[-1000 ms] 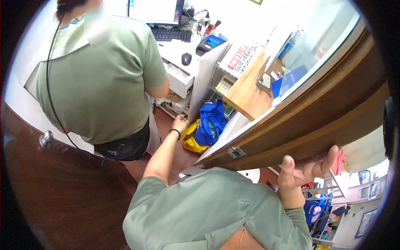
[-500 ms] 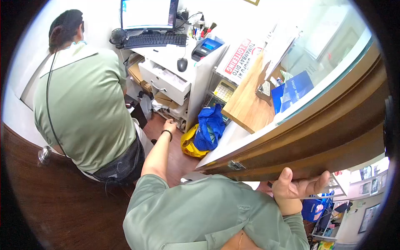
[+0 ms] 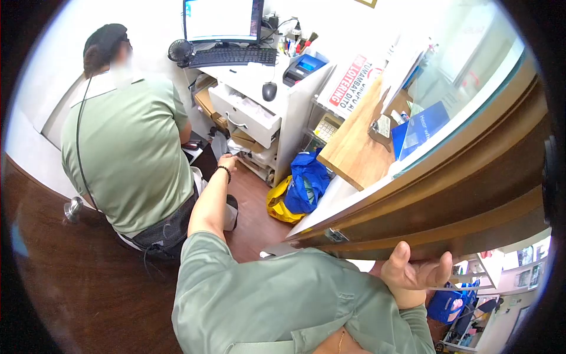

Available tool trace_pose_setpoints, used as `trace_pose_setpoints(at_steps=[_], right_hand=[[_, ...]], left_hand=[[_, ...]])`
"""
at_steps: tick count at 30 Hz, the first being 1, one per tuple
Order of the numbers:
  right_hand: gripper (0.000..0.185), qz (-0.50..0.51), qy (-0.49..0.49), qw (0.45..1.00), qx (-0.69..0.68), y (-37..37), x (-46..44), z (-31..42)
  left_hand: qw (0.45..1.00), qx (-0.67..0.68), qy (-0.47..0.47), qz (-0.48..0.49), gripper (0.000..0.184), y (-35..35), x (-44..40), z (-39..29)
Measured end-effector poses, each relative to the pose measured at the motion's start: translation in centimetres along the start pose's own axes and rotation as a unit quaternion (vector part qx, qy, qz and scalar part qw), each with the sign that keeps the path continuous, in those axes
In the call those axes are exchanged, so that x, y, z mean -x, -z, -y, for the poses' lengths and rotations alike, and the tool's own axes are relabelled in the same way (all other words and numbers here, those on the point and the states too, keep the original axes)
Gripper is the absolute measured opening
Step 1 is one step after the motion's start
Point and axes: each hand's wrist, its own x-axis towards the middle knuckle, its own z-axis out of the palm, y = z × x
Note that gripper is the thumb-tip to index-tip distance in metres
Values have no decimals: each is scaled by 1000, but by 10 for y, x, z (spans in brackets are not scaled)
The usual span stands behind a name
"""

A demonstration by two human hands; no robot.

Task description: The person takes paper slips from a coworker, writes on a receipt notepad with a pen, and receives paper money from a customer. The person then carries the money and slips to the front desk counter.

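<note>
My left hand, with a dark bead bracelet at the wrist, is stretched forward in front of the white drawer unit. Its fingers look curled together; whether anything small is in them, I cannot make out. Beyond it are the pulled-out drawer and several items on the low shelves. At the right, my right hand is open, palm up, its fingers spread just below the brown wooden frame. Whether it touches the frame is unclear.
A person in a green shirt sits at left, back turned, beside a dark door with a knob. A monitor, keyboard and mouse occupy the desk. Blue and yellow bags stand on the floor below a wooden ledge.
My left hand has moved slightly left and up, away from the bags. The right hand has shifted a little left, still spread. The view has turned slightly left.
</note>
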Motion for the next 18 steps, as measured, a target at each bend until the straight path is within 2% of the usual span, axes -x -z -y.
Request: trace_pose_setpoints(at_steps=[9,12,14,15,16,18], right_hand=[[17,-16,40,999,-29,-4,-11,2],[14,-91,90,989,-72,-3,-25,13],[20,-97,157,967,-176,2,-30,20],[22,175,176,909,-336,37,-39,6],[28,219,155,859,-436,39,-42,9],[40,296,103,725,-614,36,-48,17]], left_hand=[[980,180,84,32,37,2,21,3],[973,206,105,27,35,-4,22,5],[972,209,103,26,33,-6,24,2],[972,208,105,23,32,-5,25,2],[973,206,104,18,32,-3,27,2],[975,199,102,12,33,-1,27,-3]])
